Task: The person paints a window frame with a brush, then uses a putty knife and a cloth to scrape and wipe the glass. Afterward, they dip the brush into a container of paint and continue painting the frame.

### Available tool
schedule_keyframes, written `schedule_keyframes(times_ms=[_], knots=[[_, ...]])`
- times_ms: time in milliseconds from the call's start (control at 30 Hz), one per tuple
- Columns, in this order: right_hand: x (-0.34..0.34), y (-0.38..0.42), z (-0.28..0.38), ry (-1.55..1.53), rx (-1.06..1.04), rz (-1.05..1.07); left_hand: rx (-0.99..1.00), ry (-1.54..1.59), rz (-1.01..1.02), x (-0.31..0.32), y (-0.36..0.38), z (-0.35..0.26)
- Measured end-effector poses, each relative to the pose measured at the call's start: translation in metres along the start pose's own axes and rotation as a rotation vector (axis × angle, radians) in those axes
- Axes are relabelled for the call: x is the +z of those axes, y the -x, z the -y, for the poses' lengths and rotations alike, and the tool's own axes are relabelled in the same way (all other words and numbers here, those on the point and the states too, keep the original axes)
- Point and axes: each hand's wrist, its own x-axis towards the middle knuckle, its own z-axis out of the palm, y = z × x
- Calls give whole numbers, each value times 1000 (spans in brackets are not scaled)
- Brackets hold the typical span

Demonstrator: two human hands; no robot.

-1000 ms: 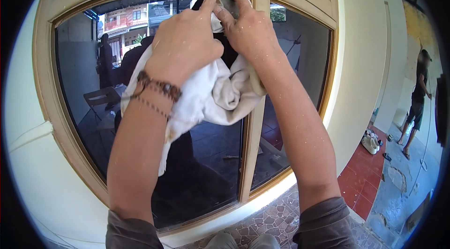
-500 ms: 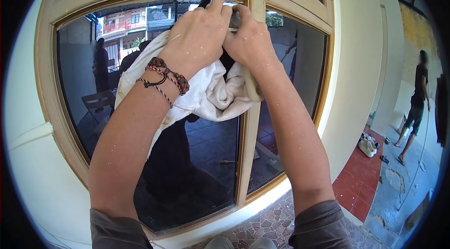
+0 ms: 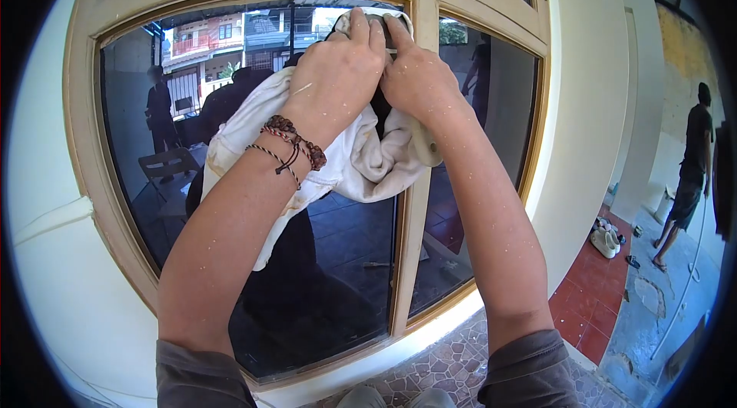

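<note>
1. Left hand [image 3: 338, 70]: raised to the upper right corner of the left window pane [image 3: 192, 178], fingers curled closed over a white cloth [image 3: 361, 155]; a beaded bracelet [image 3: 295, 143] is worn at the wrist
2. Right hand [image 3: 418, 82]: fingers bent and pinched onto the same cloth, just beside the left hand, touching it
3. Cloth: bunched at the top against the glass near the cream window frame [image 3: 414, 201]; the rest is draped down below both hands
4. A person [image 3: 691, 166] is seen standing far right, well apart, beside white shoes [image 3: 606, 239] on the red floor
</note>
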Motion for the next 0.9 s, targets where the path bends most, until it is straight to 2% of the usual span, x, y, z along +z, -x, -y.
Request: schedule_keyframes(times_ms=[133, 300, 900], knots=[[2, 6, 5, -46, 39, -46, -5, 115, 110, -1, 2, 4], [5, 5, -1, -108, -52, -142, -15, 134, 96, -1, 1, 4], [9, -10, 1, -91, -121, -191, -62, 142, 22, 10, -6, 11]])
